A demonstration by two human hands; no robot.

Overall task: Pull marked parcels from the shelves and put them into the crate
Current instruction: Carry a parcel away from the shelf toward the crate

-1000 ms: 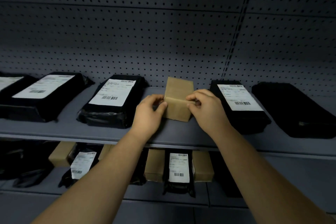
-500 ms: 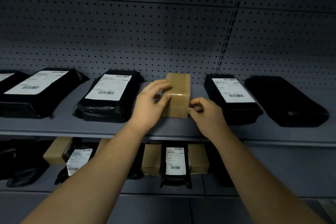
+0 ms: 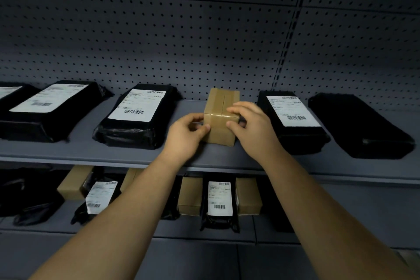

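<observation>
Since half a second ago you've swapped your grip: your right hand [image 3: 252,129] has climbed from the lower right corner onto the top of the cardboard box [image 3: 219,136], and your left hand [image 3: 187,134] has dropped off the top to the left side. Right now the right fingers are draped over the box's top front edge with the thumb pressed on the front face, so it's pinching that corner. The left one has its thumb on the front face and its fingers curled round the left side, so both are gripping the box. It sits flat on the upper shelf [image 3: 79,150], taped seam facing up, right against the pegboard back [image 3: 181,41]. It's between two black parcels with white barcode labels, one to the left [image 3: 136,118] and one to the right [image 3: 293,120], touching neither. Further right is a plain black parcel [image 3: 361,125] showing no label, and further left another labelled one [image 3: 47,109]. On the lower shelf [image 3: 341,211] you can see a few brown boxes either side of a labelled black parcel [image 3: 219,202].
</observation>
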